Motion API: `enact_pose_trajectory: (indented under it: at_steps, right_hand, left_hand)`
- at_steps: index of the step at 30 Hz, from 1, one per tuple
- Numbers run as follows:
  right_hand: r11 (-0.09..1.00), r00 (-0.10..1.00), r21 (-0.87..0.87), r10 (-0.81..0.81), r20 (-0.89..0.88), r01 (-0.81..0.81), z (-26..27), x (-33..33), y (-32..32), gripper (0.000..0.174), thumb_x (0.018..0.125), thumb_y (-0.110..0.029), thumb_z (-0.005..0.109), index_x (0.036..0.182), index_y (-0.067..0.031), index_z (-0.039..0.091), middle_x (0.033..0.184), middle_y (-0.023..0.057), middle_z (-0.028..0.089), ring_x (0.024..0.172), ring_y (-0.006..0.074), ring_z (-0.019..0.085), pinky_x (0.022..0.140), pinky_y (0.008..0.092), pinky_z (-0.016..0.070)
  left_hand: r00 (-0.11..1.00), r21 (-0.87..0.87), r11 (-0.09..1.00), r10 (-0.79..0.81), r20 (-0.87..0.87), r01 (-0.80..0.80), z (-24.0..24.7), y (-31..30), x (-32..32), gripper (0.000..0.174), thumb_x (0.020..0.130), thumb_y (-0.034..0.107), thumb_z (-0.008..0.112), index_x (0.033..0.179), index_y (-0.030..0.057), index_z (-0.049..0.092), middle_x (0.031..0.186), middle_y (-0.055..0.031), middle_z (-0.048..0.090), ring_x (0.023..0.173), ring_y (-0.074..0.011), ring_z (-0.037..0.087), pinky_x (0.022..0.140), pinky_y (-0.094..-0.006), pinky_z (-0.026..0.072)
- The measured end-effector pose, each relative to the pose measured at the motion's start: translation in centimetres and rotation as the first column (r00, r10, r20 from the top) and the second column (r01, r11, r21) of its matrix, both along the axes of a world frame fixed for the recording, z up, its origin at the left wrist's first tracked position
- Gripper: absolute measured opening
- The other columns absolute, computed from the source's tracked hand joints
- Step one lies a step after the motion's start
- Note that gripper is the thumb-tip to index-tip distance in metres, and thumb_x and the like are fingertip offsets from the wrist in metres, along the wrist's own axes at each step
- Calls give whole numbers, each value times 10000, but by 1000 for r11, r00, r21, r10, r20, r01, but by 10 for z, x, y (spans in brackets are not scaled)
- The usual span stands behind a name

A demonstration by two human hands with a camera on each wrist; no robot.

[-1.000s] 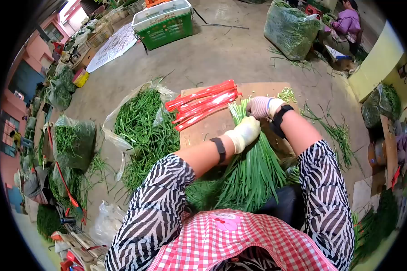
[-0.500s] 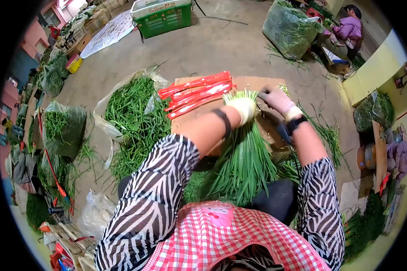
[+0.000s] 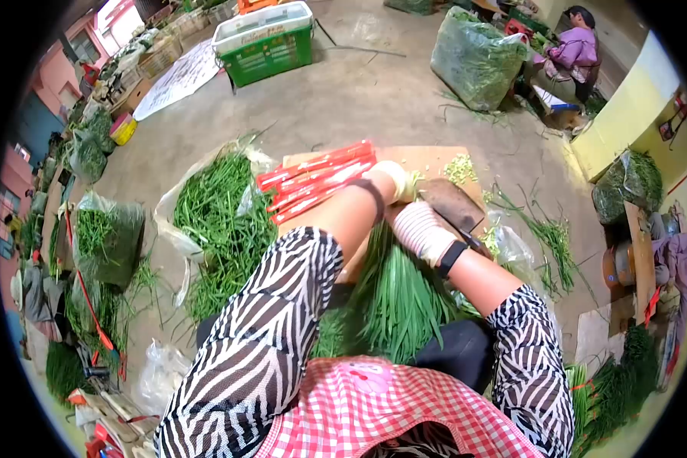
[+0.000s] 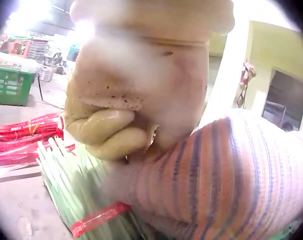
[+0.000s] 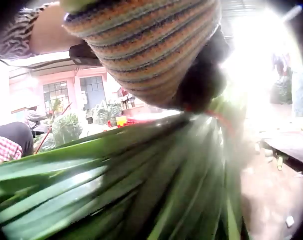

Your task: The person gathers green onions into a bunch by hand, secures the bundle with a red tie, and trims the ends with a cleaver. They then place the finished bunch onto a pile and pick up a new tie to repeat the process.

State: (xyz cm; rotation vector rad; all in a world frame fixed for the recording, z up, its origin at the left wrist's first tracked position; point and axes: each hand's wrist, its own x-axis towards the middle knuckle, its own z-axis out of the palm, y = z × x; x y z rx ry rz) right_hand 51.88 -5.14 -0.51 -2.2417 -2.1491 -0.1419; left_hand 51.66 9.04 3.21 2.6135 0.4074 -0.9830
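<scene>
A bunch of long flat green garlic chives [image 3: 404, 298] fans toward my lap, its pale stalks on the board [image 3: 424, 156]. A red band [image 4: 99, 220] circles the stalks. My right hand [image 3: 420, 229], in a striped glove, grips the bunch just below the stalk ends; its fingertips are at the band in the right wrist view. My left hand [image 3: 393, 182], in a pale yellowish glove, has its fingers curled at the pale stalks, close against the right glove. A broad brown cleaver blade [image 3: 452, 204] lies on the board beside the right hand.
Red plastic strips [image 3: 320, 175] lie on the board's left side, with chopped bits [image 3: 459, 168] at its far right corner. An open bag of loose greens [image 3: 214, 206] stands left. Farther off are a green crate [image 3: 271, 53], a full bag [image 3: 481, 61] and a seated person [image 3: 576, 49].
The right hand has come from the board's right side down and left onto the bunch. The cleaver now lies apart from it. The left hand has shifted slightly left.
</scene>
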Motion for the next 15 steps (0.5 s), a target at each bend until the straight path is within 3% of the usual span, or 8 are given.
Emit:
enact_pose_trajectory:
  at_steps: [2,4,5,7,10,12,13,15]
  right_hand:
    - [999,999,12,47,16,-47,3,-2,-5,240,974,-177,536,1035,-36,720,914,215,750,800,366,755,690,502,611]
    - [992,996,-111,60,67,-52,6,0,-4,235,968,-182,542,1006,-45,729,873,195,750,758,353,748,667,500,601]
    - [996,993,-75,49,110,-41,7,1,-9,291,1005,-277,539,1027,-80,754,914,155,771,783,329,758,648,494,578]
    - [994,995,63,84,51,-87,-5,6,-6,249,994,-226,546,949,-83,745,859,157,761,768,330,755,639,483,580]
    - [982,994,-180,70,86,-54,1,23,-18,211,980,-182,560,903,-82,729,837,163,754,767,325,755,648,484,585]
    - [995,979,-25,-99,-178,96,-4,31,-25,218,986,-213,573,928,-52,710,835,206,731,786,379,733,687,509,582]
    - [980,920,3,-186,-346,199,-11,31,-26,245,994,-244,576,941,-42,704,831,224,717,804,413,718,709,514,579]
    - [922,731,6,-303,-612,387,-39,39,-18,319,999,-332,604,993,-31,708,934,256,717,906,452,693,824,512,552]
  left_hand:
    - [985,-104,983,140,-105,-151,-4,2,-4,412,958,288,557,1253,72,747,1225,-165,748,1033,-310,728,871,-453,565]
    - [981,39,984,-171,-92,175,8,-1,-9,427,964,290,536,1273,74,738,1254,-158,740,1058,-302,723,893,-455,557]
    - [982,83,980,-177,-63,182,14,-5,-10,426,959,280,546,1287,83,733,1279,-159,731,1095,-312,719,916,-455,553]
    - [978,162,969,-199,65,187,6,-7,-12,423,948,259,569,1310,108,727,1321,-162,713,1179,-328,702,960,-452,547]
    - [977,194,962,-205,62,190,2,-2,-21,408,943,238,552,1287,129,741,1307,-151,721,1200,-329,693,972,-453,546]
    - [956,199,951,-265,127,238,-14,7,-35,390,943,234,542,1255,134,755,1283,-149,731,1189,-335,696,976,-453,545]
    - [943,222,967,-184,276,124,7,-9,-62,334,946,242,549,1168,125,770,1235,-164,740,1146,-353,705,965,-451,555]
    - [890,40,998,25,455,-49,-65,11,-61,304,949,258,556,1119,121,768,1172,-187,748,1087,-373,714,938,-459,563]
